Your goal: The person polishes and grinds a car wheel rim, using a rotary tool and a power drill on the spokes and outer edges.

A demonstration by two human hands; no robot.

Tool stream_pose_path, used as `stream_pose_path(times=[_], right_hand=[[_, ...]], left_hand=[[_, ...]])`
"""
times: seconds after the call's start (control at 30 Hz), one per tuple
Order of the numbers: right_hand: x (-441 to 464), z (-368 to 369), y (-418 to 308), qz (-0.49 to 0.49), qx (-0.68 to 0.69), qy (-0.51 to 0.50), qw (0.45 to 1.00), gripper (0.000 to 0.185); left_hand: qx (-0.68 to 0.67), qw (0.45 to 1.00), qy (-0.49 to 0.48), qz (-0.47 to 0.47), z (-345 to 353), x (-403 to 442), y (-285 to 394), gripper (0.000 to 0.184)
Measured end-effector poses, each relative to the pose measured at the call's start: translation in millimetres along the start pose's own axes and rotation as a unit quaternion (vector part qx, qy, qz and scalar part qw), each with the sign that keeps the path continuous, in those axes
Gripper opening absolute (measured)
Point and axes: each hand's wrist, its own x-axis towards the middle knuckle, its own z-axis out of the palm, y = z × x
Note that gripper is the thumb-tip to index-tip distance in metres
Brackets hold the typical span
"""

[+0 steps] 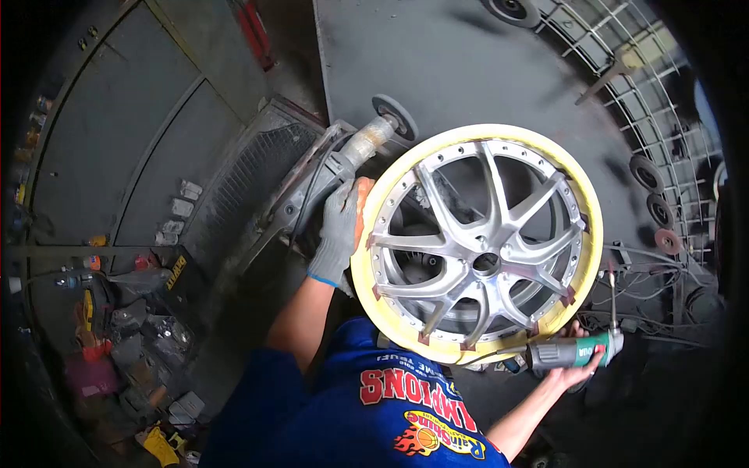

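A silver multi-spoke wheel rim (511, 249) is in front of me, its outer lip covered with yellow masking tape (360, 274). My left hand (335, 234), in a grey glove with an orange palm, grips the rim's left edge. At the lower right, my bare right hand (576, 368) is wrapped round a green and grey die grinder (563, 353). The grinder's long thin shaft (613, 303) points away from me, just right of the rim and apart from it. Small brown tape patches sit where spokes meet the lip.
Behind the rim's left side stands a dusty machine (367, 146) with a round disc (396, 117). A wire rack (647, 125) at the right carries several abrasive discs (660, 210). Cables hang near the grinder. Bottles, bags and boxes clutter the lower left (140, 343).
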Motion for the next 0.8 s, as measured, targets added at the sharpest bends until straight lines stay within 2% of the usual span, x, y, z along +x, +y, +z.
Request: stream_pose_path(times=[0.07,0.1,0.13,0.17,0.23,0.27,0.3,0.33,0.4,0.43,0.5,0.53,0.6,0.63,0.7,0.8], right_hand=[[-28.1,7.2,-9.7,-0.032,-0.015,-0.037,0.999,0.059],[-40.1,-2.1,-20.8,-0.039,-0.010,-0.080,0.996,0.065],[-60.5,13.6,-26.5,-0.034,0.000,-0.079,0.996,0.069],[-82.7,38.7,-28.1,-0.035,0.010,-0.078,0.996,0.074],[-105.9,73.3,-31.1,0.007,-0.002,-0.152,0.988,0.085],[-119.6,76.0,-34.0,0.013,-0.014,-0.103,0.994,0.090],[-127.3,78.9,-32.6,0.012,-0.042,-0.109,0.993,0.088],[-137.1,83.3,-27.3,0.007,-0.043,-0.086,0.995,0.086],[-151.3,82.2,-12.8,-0.009,-0.038,-0.045,0.998,0.081],[-157.2,82.3,-2.0,-0.013,-0.042,-0.036,0.998,0.085],[-162.8,97.2,19.6,0.002,-0.030,-0.066,0.997,0.083],[-166.5,100.0,26.1,0.007,-0.024,-0.073,0.997,0.083],[-171.7,103.3,34.2,0.009,-0.026,-0.082,0.996,0.082],[-173.7,103.5,35.5,0.006,-0.034,-0.084,0.996,0.080],[-179.3,105.5,36.4,0.008,-0.060,-0.074,0.995,0.079],[-194.0,92.2,38.1,-0.001,-0.122,-0.060,0.991,0.079]], left_hand=[[-0.053,0.995,0.019,-0.087,5.8,-15.7,29.9,0.022],[-0.054,0.994,0.021,-0.093,-1.4,-23.9,37.3,0.022],[0.076,0.996,0.037,0.015,-12.1,-35.2,42.9,0.020],[0.200,0.971,0.046,0.126,-16.2,-46.2,46.7,0.020],[0.165,0.967,-0.044,0.191,0.3,-86.9,54.6,0.025],[0.162,0.943,-0.160,0.244,15.6,-97.9,62.3,0.030],[0.157,0.902,-0.271,0.296,35.8,-110.3,72.8,0.035],[0.141,0.887,-0.425,0.109,55.3,-127.4,87.3,0.044],[0.167,0.800,-0.574,0.060,91.0,-161.5,66.3,0.064],[0.175,0.745,-0.642,0.039,104.3,-174.7,60.6,0.073],[0.196,0.647,-0.737,-0.025,125.0,-195.9,59.7,0.089],[0.193,0.649,-0.736,-0.021,125.5,-202.9,63.5,0.089],[0.160,0.600,-0.757,-0.202,128.8,-212.4,68.3,0.090],[0.159,0.600,-0.758,-0.202,126.9,-222.6,61.3,0.090],[0.159,0.674,-0.713,-0.110,118.6,-241.3,48.5,0.090],[0.194,0.692,-0.692,-0.071,105.0,-259.3,44.9,0.087]])
